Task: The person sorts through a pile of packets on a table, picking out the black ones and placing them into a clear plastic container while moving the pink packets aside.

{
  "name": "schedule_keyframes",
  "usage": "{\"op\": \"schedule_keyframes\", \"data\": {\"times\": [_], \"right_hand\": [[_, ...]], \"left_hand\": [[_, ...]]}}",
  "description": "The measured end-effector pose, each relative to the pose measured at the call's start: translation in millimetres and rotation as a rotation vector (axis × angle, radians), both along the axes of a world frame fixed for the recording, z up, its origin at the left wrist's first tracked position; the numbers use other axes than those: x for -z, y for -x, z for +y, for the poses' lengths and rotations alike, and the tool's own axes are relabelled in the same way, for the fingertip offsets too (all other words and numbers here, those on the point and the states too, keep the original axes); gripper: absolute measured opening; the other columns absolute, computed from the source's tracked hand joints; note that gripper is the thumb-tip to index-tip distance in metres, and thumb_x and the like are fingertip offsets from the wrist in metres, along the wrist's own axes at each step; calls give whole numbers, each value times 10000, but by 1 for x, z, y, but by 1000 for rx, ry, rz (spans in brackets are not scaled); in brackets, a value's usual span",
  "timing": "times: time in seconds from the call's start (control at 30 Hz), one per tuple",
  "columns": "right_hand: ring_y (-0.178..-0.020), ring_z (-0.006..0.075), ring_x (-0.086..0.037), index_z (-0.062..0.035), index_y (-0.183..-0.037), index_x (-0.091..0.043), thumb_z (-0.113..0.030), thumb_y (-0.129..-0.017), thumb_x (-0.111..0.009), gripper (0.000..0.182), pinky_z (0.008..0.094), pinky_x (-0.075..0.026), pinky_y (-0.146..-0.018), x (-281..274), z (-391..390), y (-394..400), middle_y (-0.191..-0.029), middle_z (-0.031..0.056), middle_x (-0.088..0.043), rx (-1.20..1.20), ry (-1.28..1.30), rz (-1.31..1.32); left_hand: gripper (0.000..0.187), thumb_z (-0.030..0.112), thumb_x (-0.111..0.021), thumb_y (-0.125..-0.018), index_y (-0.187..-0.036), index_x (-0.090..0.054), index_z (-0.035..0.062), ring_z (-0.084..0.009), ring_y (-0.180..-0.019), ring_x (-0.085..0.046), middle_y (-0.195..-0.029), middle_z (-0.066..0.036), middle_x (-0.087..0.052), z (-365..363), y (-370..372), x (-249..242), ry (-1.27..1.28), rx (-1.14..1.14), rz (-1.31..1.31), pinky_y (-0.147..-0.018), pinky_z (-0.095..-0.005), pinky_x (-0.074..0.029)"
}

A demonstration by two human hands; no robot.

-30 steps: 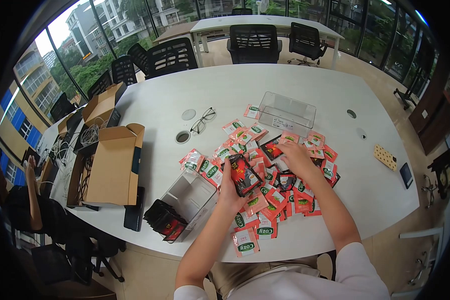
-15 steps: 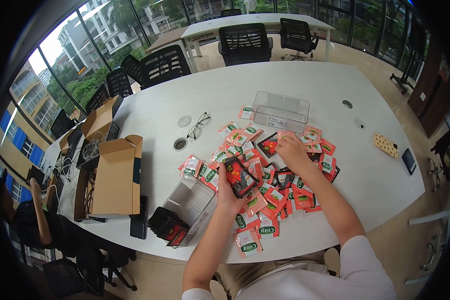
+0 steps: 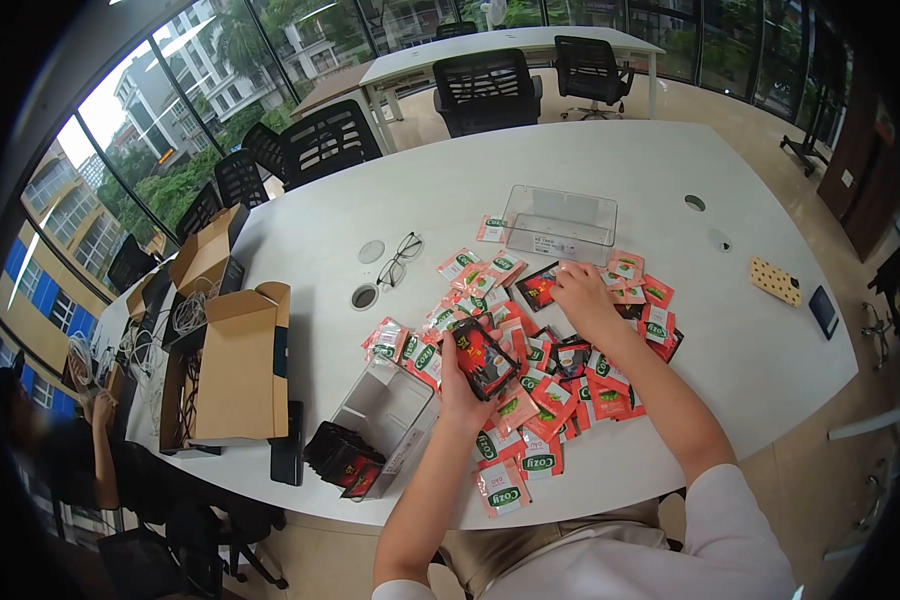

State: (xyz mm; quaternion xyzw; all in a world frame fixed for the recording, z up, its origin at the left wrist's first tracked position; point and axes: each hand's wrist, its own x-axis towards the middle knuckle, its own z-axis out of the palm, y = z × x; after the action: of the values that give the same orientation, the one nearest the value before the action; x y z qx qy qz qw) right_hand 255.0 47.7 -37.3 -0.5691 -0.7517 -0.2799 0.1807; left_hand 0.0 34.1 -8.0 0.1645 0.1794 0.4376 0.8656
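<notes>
My left hand (image 3: pixel 460 385) is closed around a small stack of black-and-red sachets (image 3: pixel 482 358), held above the pile. At the pile's far side, the fingers of my right hand (image 3: pixel 582 300) are drawn together. They touch the right edge of a black-and-red sachet (image 3: pixel 538 288) and lie against a pink sachet (image 3: pixel 574 268); which one they grip is hidden. Pink Cozy sachets (image 3: pixel 543 457) spread over the table, with some black ones among them. Left of my left hand, a clear plastic bin (image 3: pixel 395 400) holds a bunch of black-and-red sachets (image 3: pixel 345 458).
A second clear bin (image 3: pixel 560 222) stands behind the pile. Eyeglasses (image 3: pixel 400 260) lie near a cable hole (image 3: pixel 364 297). Cardboard boxes (image 3: pixel 240 370) with cables are at left, near another person's hand (image 3: pixel 100 408). A spotted case (image 3: pixel 775 281) and a phone (image 3: pixel 823 312) lie at right.
The view has shifted slightly. My right hand has barely moved at the pile's far side, and my left hand keeps hold of its sachets. The other person's hand at left now has white cable by it.
</notes>
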Motion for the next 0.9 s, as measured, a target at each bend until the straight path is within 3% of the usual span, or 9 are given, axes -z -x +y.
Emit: {"op": "schedule_keyframes", "data": {"times": [0.1, 0.2, 0.3, 0.4, 0.5, 0.6, 0.67, 0.77, 0.9], "right_hand": [[-1032, 239, -562, -69, -832, -689, -117, -740, -645, 113, 414, -389, -932, -2, 4, 5, -936, 57, -640, 58, 106, -49], [-1035, 238, -546, -56, -855, -673, -103, -757, -647, 113, 407, -386, -912, -5, 6, 10, -946, 64, -628, 75, 37, 56], [-937, 255, -589, -61, -840, -637, -86, -786, -622, 61, 421, -411, -856, -38, -7, 27, -854, 75, -634, 40, -47, 316], [-770, 288, -621, -67, -795, -596, -94, -811, -597, 31, 456, -433, -779, -58, -19, 46, -728, 86, -626, -89, 201, 655], [-583, 323, -612, -42, -800, -576, -76, -792, -650, 82, 435, -469, -658, -84, -45, 80, -639, 121, -621, -252, 336, 1015], [-574, 310, -627, -33, -803, -574, -74, -808, -652, 88, 413, -484, -648, -81, -56, 99, -654, 119, -627, -309, 297, 801], [-581, 302, -631, -29, -805, -576, -69, -810, -654, 88, 401, -484, -631, -84, -63, 107, -650, 113, -625, -359, 316, 835], [-589, 263, -632, -27, -843, -583, -78, -838, -658, 91, 371, -489, -636, -84, -69, 116, -641, 104, -622, -376, 445, 948], [-595, 232, -623, -27, -887, -582, -98, -854, -674, 121, 367, -496, -654, -77, -69, 120, -654, 85, -625, -378, 535, 1039]], "left_hand": [[577, 531, -322, -1048, -1341, -518, 75, -230, -960, -645, -1057, -80, -664, -1, -2, 2, -12, -2, 6, -857, -382, -573], [582, 537, -320, -1047, -1350, -509, 77, -226, -958, -636, -1067, -78, -658, -1, -2, 1, -39, -1, 12, -859, -384, -567], [582, 538, -315, -1049, -1353, -503, 79, -220, -949, -634, -1083, -76, -651, -2, -3, 0, -79, 2, 16, -855, -383, -567], [589, 549, -302, -1047, -1339, -506, 80, -214, -964, -634, -1108, -74, -645, -1, -4, 8, -133, 12, 18, -857, -378, -567], [611, 578, -294, -1037, -1330, -506, 86, -219, -1039, -634, -1157, -74, -641, -2, -3, 13, -147, 12, 159, -880, -380, -564], [675, 652, -294, -998, -1339, -504, 108, -222, -1122, -619, -1222, -75, -632, -7, -3, 8, -118, 31, 355, -932, -394, -540], [770, 749, -298, -943, -1349, -514, 131, -218, -1173, -600, -1269, -74, -625, -2, 0, 23, -151, 51, 352, -999, -415, -499], [796, 780, -300, -920, -1331, -536, 141, -217, -1192, -583, -1287, -64, -614, -10, -7, 7, -147, -14, 329, -1008, -415, -486], [796, 806, -318, -900, -1284, -574, 157, -218, -1210, -565, -1278, -50, -612, -13, -2, 4, -63, 66, 373, -979, -423, -484]]}}
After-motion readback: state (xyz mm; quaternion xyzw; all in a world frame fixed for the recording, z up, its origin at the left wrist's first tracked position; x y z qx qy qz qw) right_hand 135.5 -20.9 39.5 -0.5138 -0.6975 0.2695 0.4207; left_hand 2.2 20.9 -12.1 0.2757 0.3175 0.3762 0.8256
